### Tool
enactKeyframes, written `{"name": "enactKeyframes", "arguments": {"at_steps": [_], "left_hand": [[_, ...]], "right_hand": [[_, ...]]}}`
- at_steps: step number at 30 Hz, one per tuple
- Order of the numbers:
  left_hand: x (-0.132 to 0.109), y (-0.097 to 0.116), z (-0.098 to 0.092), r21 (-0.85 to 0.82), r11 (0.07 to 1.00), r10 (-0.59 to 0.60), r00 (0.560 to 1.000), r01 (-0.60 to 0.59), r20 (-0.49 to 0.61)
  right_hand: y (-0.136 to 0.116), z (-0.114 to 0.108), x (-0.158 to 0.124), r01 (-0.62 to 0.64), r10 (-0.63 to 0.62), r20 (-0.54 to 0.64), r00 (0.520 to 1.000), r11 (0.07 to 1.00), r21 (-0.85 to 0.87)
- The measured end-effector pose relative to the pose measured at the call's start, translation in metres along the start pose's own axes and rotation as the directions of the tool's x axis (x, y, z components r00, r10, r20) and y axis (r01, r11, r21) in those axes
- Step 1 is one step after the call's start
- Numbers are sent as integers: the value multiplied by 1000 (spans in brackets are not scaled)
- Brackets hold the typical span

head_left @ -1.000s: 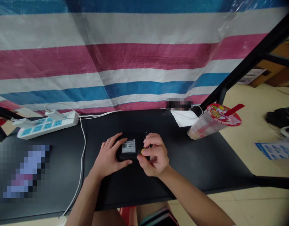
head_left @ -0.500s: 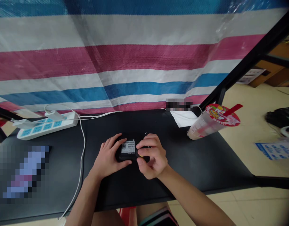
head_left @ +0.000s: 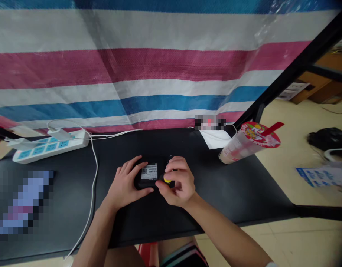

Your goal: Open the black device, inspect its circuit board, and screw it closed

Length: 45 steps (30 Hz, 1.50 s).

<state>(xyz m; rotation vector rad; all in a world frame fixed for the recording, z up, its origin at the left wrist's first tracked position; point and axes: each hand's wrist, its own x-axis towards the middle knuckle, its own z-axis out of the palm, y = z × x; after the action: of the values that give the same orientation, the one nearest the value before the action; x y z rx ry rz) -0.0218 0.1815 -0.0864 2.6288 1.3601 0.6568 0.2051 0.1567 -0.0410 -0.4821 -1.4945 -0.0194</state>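
A flat black device (head_left: 149,172) with a white printed label lies on the black tabletop. Around its left side, my left hand (head_left: 124,182) grips it, the thumb along the near edge and the fingers at the far edge. My right hand (head_left: 179,182) is closed in a pinch at the device's right end. Between thumb and fingers it holds a small black-and-yellow tool handle (head_left: 167,180), whose exact kind I cannot make out. A thin shiny bit shows just beyond the right fingers. The device's right end is partly hidden by that hand.
A white power strip (head_left: 52,146) with plugs and a long white cable (head_left: 94,178) are at the left, near a blurred-out flat item (head_left: 26,202). At the right stand a sealed drink cup (head_left: 243,146) and a white paper (head_left: 215,139). A striped sheet (head_left: 148,66) hangs behind.
The whole view has shifted slightly. The right thumb has moved up against the device's right end, and more of the yellow part of the handle shows. My left hand keeps its hold.
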Motion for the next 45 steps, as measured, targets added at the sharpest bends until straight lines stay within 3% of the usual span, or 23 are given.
{"name": "enactKeyframes", "arguments": {"at_steps": [8, 13, 29, 35, 41, 45], "left_hand": [[-1, 0, 0, 3, 1000, 6, 1000, -6, -6], [-1, 2, -1, 18, 1000, -3, 1000, 3, -3], [-1, 2, -1, 11, 1000, 1, 1000, -1, 5], [-1, 2, -2, 18, 1000, -1, 1000, 1, 0], [-1, 2, -1, 14, 1000, -7, 1000, 7, 11], [-1, 4, -3, 12, 1000, -1, 1000, 0, 12]], "right_hand": [[-1, -2, 3, -1, 2, 31, 1000, 999, -32], [-4, -2, 3, 4, -8, 91, 996, 999, 41], [-6, -2, 1, -7, 2, 53, 999, 997, 78], [-11, -3, 6, -55, 35, 171, 985, 992, 114], [-7, 1, 5, -24, 19, 67, 998, 997, 73], [-9, -1, 9, -86, 75, 127, 989, 993, 84]]}}
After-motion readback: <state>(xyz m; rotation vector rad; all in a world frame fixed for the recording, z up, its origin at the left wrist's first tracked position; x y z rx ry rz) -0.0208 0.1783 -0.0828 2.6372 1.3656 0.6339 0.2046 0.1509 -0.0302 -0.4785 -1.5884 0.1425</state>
